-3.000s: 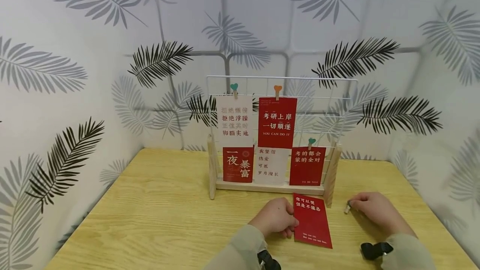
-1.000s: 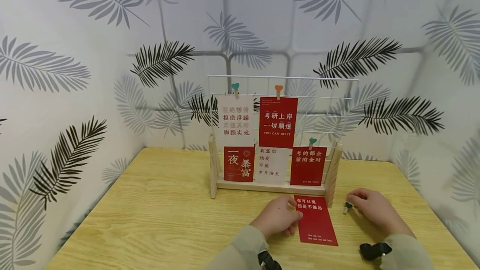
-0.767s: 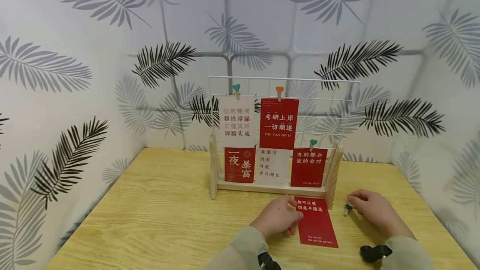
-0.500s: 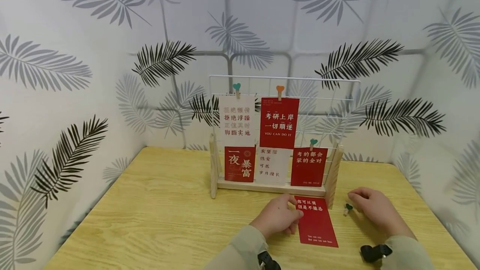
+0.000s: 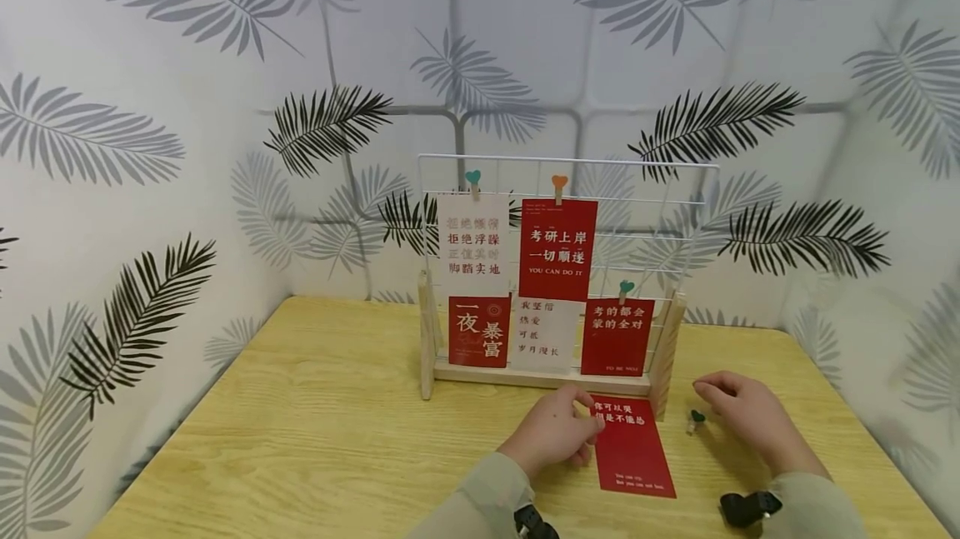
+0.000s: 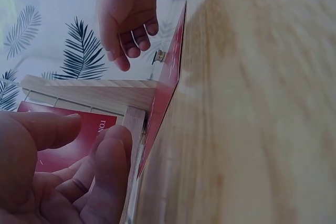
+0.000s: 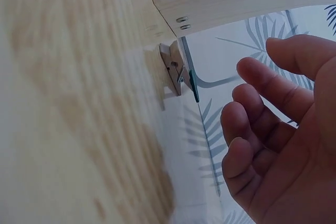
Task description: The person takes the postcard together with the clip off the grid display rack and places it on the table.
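Observation:
A red card (image 5: 637, 456) with white writing lies on the table in front of the rack. Beside its left edge is my left hand (image 5: 551, 431); in the left wrist view the thumb and fingers (image 6: 113, 166) are loosely bent with nothing between them. To the right of the card, a small wooden clothespin with a dark green heart (image 5: 697, 418) rests on the tabletop. My right hand (image 5: 750, 418) hovers just beyond it, apart from it. The right wrist view shows that hand's fingers (image 7: 247, 119) relaxed and holding nothing, with the clothespin (image 7: 177, 69) nearby.
A white wire grid rack (image 5: 652, 218) on a wooden stand (image 5: 540, 378) stands behind the card. Red and white cards hang on it, some under heart clothespins, such as an orange one (image 5: 559, 186). A leaf-patterned backdrop (image 5: 360, 22) surrounds the wooden table (image 5: 315, 439).
Three seconds ago my right hand pinched the clothespin; it has let go, and the clothespin lies on the table. The red card has shifted slightly right. My left hand has barely moved.

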`<state>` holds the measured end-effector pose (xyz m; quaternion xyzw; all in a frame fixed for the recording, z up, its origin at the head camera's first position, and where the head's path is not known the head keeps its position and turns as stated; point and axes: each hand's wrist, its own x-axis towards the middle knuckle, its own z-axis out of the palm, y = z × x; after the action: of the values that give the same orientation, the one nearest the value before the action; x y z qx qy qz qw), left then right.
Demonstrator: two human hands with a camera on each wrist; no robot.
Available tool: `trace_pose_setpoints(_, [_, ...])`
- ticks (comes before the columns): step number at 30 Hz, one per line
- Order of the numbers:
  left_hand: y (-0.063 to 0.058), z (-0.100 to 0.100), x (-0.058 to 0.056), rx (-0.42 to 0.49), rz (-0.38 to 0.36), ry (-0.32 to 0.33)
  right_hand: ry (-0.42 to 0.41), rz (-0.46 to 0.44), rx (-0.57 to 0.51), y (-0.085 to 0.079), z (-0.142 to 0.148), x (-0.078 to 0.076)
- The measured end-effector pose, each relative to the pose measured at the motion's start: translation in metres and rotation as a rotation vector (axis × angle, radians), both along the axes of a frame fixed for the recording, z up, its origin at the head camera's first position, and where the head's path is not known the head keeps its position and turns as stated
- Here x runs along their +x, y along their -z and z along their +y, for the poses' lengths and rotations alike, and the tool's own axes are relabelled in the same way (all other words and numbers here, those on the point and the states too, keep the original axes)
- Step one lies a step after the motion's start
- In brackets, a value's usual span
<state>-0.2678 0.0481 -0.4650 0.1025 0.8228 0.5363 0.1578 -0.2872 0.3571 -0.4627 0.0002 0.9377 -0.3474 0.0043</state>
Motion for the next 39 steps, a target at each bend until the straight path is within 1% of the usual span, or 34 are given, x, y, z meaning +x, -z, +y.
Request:
trace_pose_setpoints(5, [0.0, -0.001, 0.0, 0.014, 0.021, 0.001, 0.001, 0.0, -0.027, -0.002, -0.003, 0.002])
trace_pose_setpoints(12, [-0.005, -0.001, 0.0, 0.048, 0.038, 0.003, 0.004, 0.018, -0.071, -0.013, -0.009, 0.005])
trace_pose_setpoints(17, [-0.008, 0.0, 0.001, 0.054, 0.046, -0.004, -0.008, 0.056, -0.06, -0.021, -0.012, 0.006])
trace_pose_setpoints(23, [-0.009, 0.001, 0.0, 0.018, 0.083, -0.019, -0.019, 0.127, -0.043, -0.028, -0.017, 0.009])
trace_pose_setpoints(28, [-0.013, -0.002, -0.001, 0.034, 0.099, -0.02, -0.031, 0.163, -0.027, -0.038, -0.022, 0.013])
trace_pose_setpoints(33, [-0.016, -0.004, -0.002, 0.054, 0.099, -0.026, -0.04, 0.175, -0.021, -0.045, -0.027, 0.015])
trace_pose_setpoints(37, [-0.02, -0.006, -0.001, 0.076, 0.102, -0.036, -0.047, 0.191, -0.007, -0.051, -0.032, 0.016])
trace_pose_setpoints(39, [-0.023, -0.006, 0.0, 0.082, 0.115, -0.037, -0.048, 0.197, 0.001, -0.055, -0.034, 0.017])
